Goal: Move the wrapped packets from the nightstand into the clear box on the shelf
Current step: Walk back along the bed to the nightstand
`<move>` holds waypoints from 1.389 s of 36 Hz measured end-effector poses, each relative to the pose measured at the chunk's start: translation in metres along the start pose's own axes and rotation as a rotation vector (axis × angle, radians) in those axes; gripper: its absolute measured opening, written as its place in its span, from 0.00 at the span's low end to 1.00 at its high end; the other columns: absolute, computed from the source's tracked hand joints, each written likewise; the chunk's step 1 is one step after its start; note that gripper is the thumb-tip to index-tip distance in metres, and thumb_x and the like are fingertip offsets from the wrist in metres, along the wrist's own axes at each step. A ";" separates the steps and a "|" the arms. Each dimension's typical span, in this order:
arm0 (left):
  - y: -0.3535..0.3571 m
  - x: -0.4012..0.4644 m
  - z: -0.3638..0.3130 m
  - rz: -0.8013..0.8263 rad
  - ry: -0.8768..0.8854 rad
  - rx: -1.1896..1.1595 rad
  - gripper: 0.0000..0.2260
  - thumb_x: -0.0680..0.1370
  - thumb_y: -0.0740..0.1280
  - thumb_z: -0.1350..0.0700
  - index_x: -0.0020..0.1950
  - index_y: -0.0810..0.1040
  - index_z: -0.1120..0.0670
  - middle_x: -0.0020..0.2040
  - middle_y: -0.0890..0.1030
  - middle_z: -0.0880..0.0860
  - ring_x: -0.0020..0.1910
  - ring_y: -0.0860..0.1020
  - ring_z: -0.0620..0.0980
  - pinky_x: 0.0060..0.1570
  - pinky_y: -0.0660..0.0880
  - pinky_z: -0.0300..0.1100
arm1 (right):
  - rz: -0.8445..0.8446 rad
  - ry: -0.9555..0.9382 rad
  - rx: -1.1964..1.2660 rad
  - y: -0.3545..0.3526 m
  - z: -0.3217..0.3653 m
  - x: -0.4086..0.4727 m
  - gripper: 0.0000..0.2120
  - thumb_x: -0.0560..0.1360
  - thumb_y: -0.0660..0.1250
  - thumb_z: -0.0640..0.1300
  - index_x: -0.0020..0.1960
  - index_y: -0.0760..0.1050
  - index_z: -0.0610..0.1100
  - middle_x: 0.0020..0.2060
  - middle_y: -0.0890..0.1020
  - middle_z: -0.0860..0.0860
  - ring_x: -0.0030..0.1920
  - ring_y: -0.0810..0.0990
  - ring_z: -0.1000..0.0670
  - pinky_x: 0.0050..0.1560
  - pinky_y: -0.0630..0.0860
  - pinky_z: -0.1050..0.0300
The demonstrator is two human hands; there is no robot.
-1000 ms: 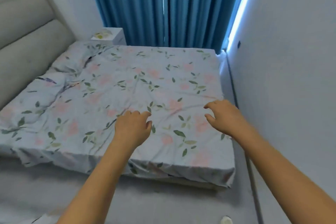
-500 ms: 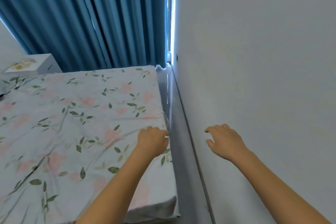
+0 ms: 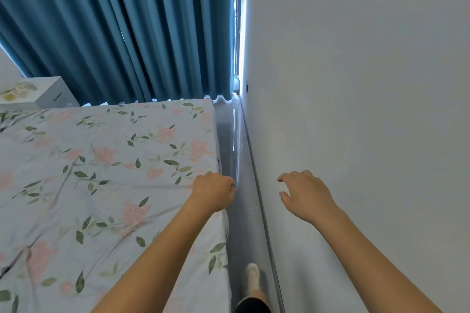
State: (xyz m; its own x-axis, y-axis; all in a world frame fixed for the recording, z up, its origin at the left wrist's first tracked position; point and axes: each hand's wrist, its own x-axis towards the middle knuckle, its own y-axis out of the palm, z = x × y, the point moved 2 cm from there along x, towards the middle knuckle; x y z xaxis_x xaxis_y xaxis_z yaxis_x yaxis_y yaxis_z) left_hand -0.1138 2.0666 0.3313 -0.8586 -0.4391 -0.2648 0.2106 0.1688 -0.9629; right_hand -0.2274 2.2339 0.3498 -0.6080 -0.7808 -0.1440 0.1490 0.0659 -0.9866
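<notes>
A white nightstand (image 3: pixel 49 95) stands far off at the left, beyond the bed, in front of the curtain. Pale yellowish wrapped packets (image 3: pixel 17 90) lie on its top, too small to make out singly. My left hand (image 3: pixel 213 192) hangs over the bed's right edge with its fingers curled and nothing in it. My right hand (image 3: pixel 306 195) is held out in front of the wall, fingers loosely spread, holding nothing. No clear box or shelf is in view.
A bed with a floral sheet (image 3: pixel 101 185) fills the left. A narrow grey floor strip (image 3: pixel 237 160) runs between the bed and the white wall (image 3: pixel 368 109). Blue curtains (image 3: pixel 127 28) hang at the back. My foot in a white shoe (image 3: pixel 251 279) is on the strip.
The view has swung right, from the foot of the bed to the gap along the wall, then moved a little forward. Both hands stay out in front, holding nothing.
</notes>
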 end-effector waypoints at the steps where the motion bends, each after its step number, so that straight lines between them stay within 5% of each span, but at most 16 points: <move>1: -0.002 0.016 0.003 -0.002 -0.003 -0.010 0.17 0.82 0.53 0.48 0.67 0.74 0.46 0.61 0.79 0.51 0.58 0.77 0.53 0.56 0.73 0.47 | 0.002 -0.002 -0.003 -0.001 -0.004 0.016 0.19 0.80 0.55 0.48 0.70 0.67 0.49 0.64 0.75 0.51 0.65 0.70 0.47 0.60 0.69 0.54; 24: -0.118 0.389 0.194 -0.010 -0.174 -0.047 0.22 0.80 0.55 0.42 0.74 0.62 0.45 0.63 0.78 0.52 0.60 0.76 0.54 0.54 0.74 0.47 | 0.102 -0.057 -0.075 -0.086 -0.032 0.488 0.19 0.79 0.56 0.45 0.70 0.65 0.47 0.63 0.74 0.46 0.64 0.69 0.44 0.58 0.70 0.50; 35: -0.140 0.570 0.239 0.037 -0.201 -0.081 0.23 0.79 0.56 0.39 0.73 0.65 0.44 0.64 0.78 0.50 0.60 0.77 0.52 0.56 0.76 0.46 | 0.227 -0.083 -0.007 -0.091 -0.063 0.685 0.26 0.79 0.58 0.49 0.76 0.56 0.52 0.68 0.71 0.47 0.67 0.68 0.44 0.61 0.70 0.51; 50: -0.219 0.864 0.303 0.019 -0.223 -0.188 0.20 0.79 0.58 0.43 0.70 0.68 0.44 0.65 0.76 0.48 0.65 0.72 0.53 0.59 0.71 0.46 | 0.213 -0.025 0.005 -0.108 -0.087 0.988 0.21 0.79 0.57 0.49 0.71 0.63 0.47 0.63 0.74 0.47 0.65 0.69 0.43 0.56 0.68 0.51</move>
State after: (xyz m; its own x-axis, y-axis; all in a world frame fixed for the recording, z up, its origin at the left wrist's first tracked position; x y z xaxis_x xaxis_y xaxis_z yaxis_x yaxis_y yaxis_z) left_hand -0.7596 1.3828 0.2974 -0.7272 -0.6138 -0.3073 0.1172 0.3301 -0.9367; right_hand -0.9119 1.5095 0.3071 -0.5433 -0.7646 -0.3469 0.2760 0.2276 -0.9338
